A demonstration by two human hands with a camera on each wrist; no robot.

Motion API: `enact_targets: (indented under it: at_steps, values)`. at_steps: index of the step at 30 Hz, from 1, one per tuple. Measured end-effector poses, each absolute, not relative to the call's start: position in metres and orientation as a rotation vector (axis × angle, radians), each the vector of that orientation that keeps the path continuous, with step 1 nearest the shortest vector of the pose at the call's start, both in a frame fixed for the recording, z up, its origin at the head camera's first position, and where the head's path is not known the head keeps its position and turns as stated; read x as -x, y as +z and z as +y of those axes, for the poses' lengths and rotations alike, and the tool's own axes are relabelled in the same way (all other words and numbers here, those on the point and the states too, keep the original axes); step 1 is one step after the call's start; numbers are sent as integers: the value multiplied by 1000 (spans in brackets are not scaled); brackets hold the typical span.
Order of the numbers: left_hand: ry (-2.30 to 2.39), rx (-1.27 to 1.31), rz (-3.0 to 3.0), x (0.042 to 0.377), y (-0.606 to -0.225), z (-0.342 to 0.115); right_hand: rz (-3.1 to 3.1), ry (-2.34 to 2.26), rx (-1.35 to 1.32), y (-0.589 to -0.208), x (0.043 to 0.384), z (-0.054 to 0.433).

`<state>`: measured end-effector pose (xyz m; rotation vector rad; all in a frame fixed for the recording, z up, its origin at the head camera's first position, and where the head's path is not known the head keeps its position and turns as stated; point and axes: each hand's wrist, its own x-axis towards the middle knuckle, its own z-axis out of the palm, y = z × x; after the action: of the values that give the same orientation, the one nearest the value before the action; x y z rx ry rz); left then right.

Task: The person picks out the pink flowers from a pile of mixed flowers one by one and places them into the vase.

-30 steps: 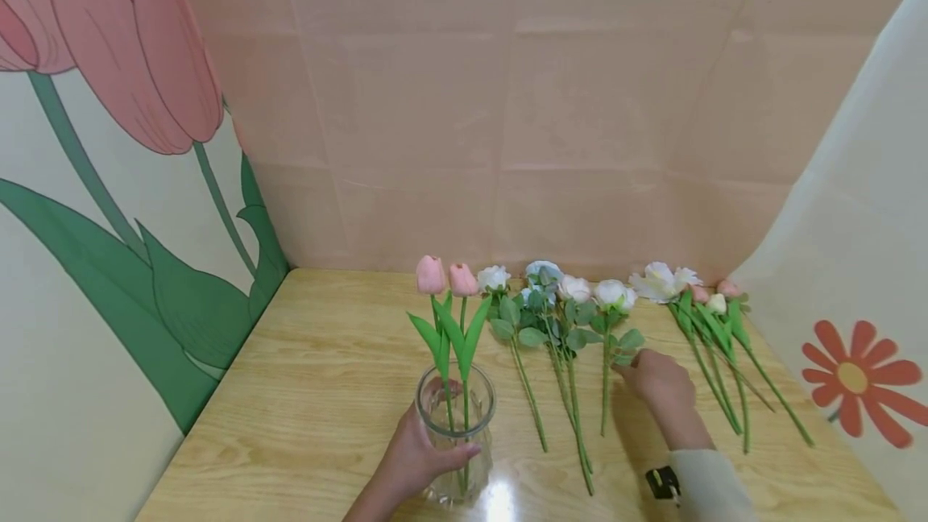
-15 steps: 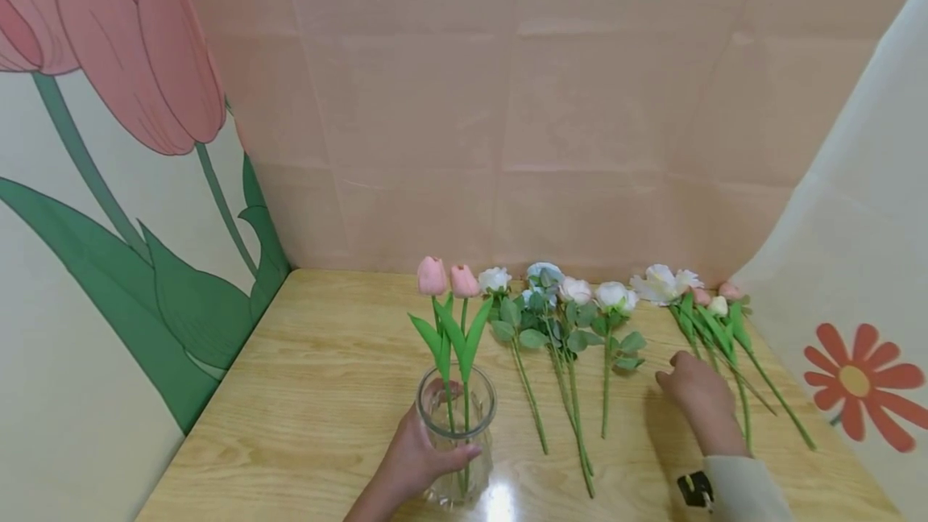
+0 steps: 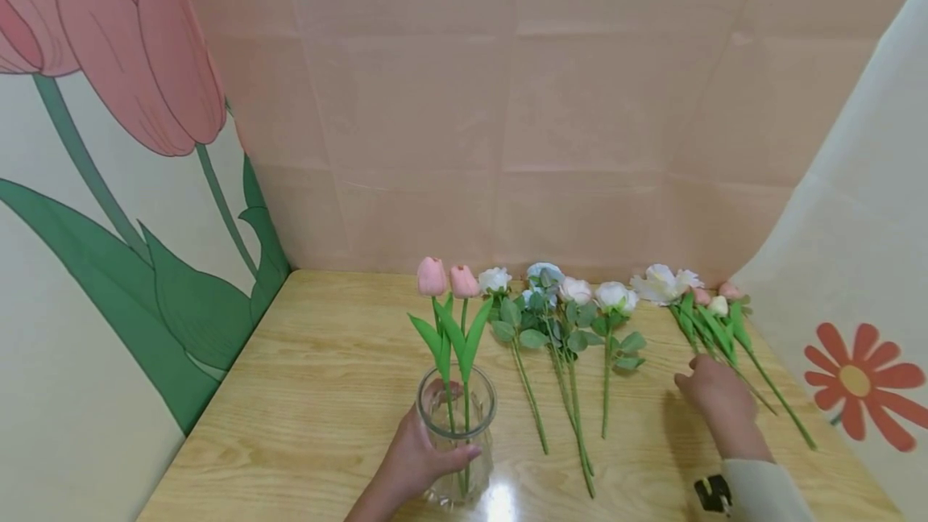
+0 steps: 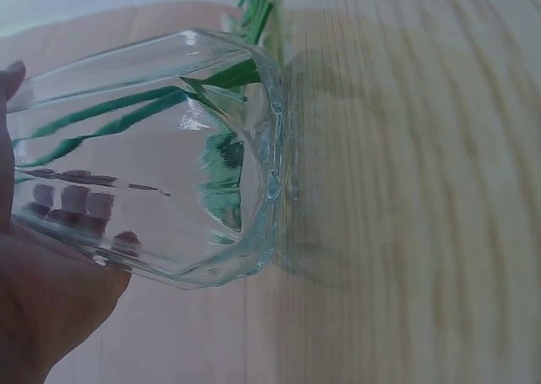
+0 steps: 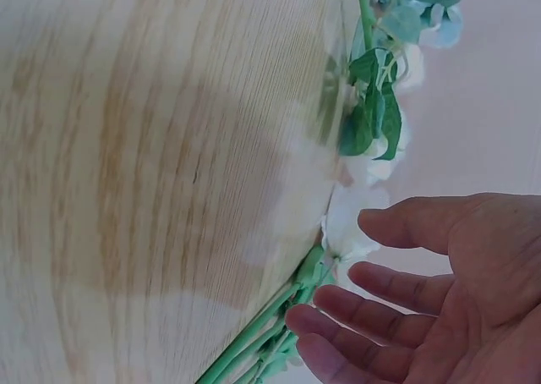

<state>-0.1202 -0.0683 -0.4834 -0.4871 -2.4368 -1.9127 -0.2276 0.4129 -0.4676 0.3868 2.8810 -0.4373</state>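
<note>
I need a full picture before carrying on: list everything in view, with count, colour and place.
Glass vase: 1, clear, on the table
Upright tulips: 2, pink, in the vase
White roses: 2, white, lying either side of the blue blooms
Blue blooms: count unclear, pale blue, table's back
Pale rose: 1, pinkish, beside the blue blooms
Large open bloom: 1, white, back right
Lying tulips: at least 3, pink and cream, right
Table: 1, wood-grain, below the flowers
Backdrop: 1, pinkish-tan, behind
Printed sheets: 2, pale, left and right
Wrist device: 1, black, right wrist
Sleeve: 1, pale, right forearm
Left hand: 1, bare, around the vase
Right hand: 1, bare, near the lying tulips
</note>
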Motion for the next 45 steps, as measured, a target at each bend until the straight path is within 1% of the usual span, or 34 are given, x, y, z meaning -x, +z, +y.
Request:
enact_targets:
  at_steps: [11, 23, 27, 36, 41, 45]
  values:
    - [-1925, 438, -2462, 120, -481, -69, 2888, -440, -402, -468, 228, 423]
    - [-1920, 444, -2449, 120, -481, -69, 2925, -439, -403, -465, 230, 444]
    - [-1910, 444, -2452, 120, -481, -70, 2921, -465, -494, -469, 233, 449]
    - [-1932, 449, -2448, 120, -480, -70, 2963, -487, -566, -484, 234, 472]
    - [-1917, 450, -2457, 120, -480, -69, 2905, -480, -695, -489, 235, 475]
    - [-1911, 447, -2457, 120, -481, -68, 2888, -442, -732, -490, 236, 476]
